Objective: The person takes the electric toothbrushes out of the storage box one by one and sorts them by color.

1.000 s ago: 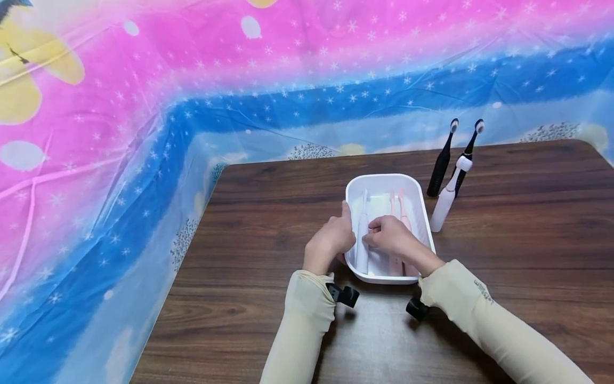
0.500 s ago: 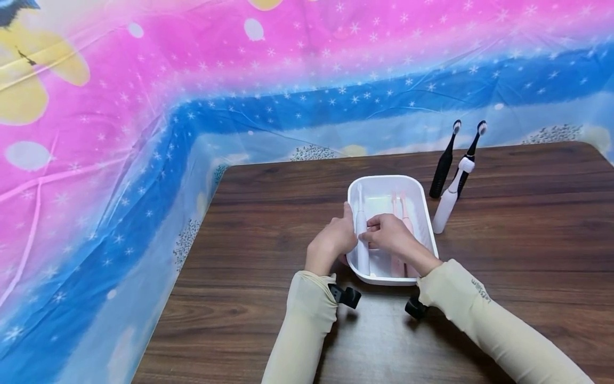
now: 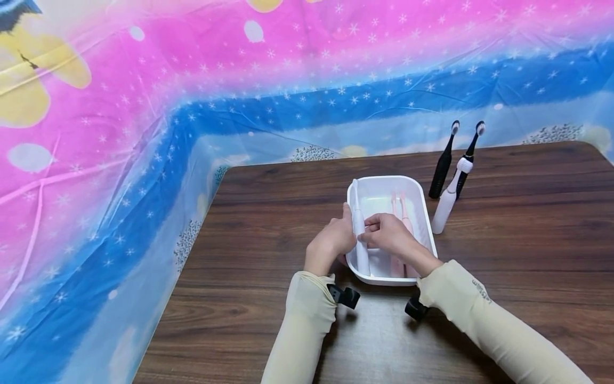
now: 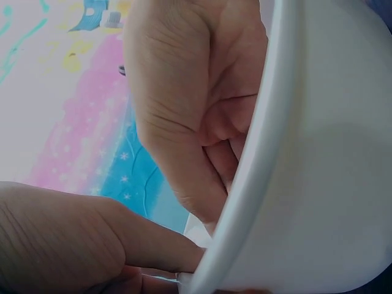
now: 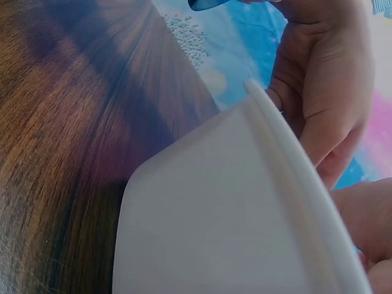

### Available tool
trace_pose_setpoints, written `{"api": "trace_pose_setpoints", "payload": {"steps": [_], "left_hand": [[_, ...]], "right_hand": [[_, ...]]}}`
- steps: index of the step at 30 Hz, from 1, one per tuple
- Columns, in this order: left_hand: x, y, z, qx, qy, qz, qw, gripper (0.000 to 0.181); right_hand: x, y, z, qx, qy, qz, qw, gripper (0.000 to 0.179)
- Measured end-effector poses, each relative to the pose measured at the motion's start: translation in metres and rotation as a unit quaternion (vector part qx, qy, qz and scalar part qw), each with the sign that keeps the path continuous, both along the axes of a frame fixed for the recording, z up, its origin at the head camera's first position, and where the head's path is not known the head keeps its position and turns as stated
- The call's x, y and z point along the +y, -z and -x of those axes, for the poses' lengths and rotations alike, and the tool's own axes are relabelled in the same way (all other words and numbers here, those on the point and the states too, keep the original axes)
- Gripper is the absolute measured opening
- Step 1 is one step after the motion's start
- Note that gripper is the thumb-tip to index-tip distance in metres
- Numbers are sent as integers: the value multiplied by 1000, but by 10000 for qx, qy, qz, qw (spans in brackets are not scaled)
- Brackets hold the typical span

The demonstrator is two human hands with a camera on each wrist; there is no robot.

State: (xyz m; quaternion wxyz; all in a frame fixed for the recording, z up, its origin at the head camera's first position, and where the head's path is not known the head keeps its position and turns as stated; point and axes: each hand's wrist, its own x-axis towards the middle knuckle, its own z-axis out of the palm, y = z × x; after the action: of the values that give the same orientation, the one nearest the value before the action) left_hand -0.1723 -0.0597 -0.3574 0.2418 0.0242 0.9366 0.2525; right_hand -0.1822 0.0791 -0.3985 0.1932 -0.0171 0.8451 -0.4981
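Observation:
In the head view, my right hand reaches into a white plastic basket and pinches a white electric toothbrush by its handle. The brush lies lengthwise along the left wall, its head end tilted up to the rim. My left hand grips the basket's left side, one digit stretched along the wall; some of its fingers are hidden. Two pink electric toothbrushes lie beside each other on the basket's right half, partly behind my right hand. Both wrist views show fingers at the basket's rim, and the toothbrush is mostly hidden there.
Right of the basket stand a white electric toothbrush and two black ones, the nearer at left and another partly behind the white one. Everything rests on a dark wooden table. A patterned cloth hangs behind and left.
The white toothbrush in my right hand has shifted left, and its head end has swung toward the left rim and risen. The left hand has hardly moved.

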Motion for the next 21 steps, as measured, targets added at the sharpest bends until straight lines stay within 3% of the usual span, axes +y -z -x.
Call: {"api": "trace_pose_setpoints", "payload": {"steps": [4,9,13,21], "left_hand": [[0,1,1,-21,-21,-48,10000,71],[0,1,1,134,92,193,9997,71],[0,0,2,232,155,305,9991,72],[1,0,2,32,46,91,9999,73]], "right_hand": [[2,-2,-1,110,23,118,9999,46],[6,-7,-3,392,79,96,9992,44],[10,-14,-7,873,87,-81,9961,43],[18,-24,-19,1864,234,-99,9822,42]]}}
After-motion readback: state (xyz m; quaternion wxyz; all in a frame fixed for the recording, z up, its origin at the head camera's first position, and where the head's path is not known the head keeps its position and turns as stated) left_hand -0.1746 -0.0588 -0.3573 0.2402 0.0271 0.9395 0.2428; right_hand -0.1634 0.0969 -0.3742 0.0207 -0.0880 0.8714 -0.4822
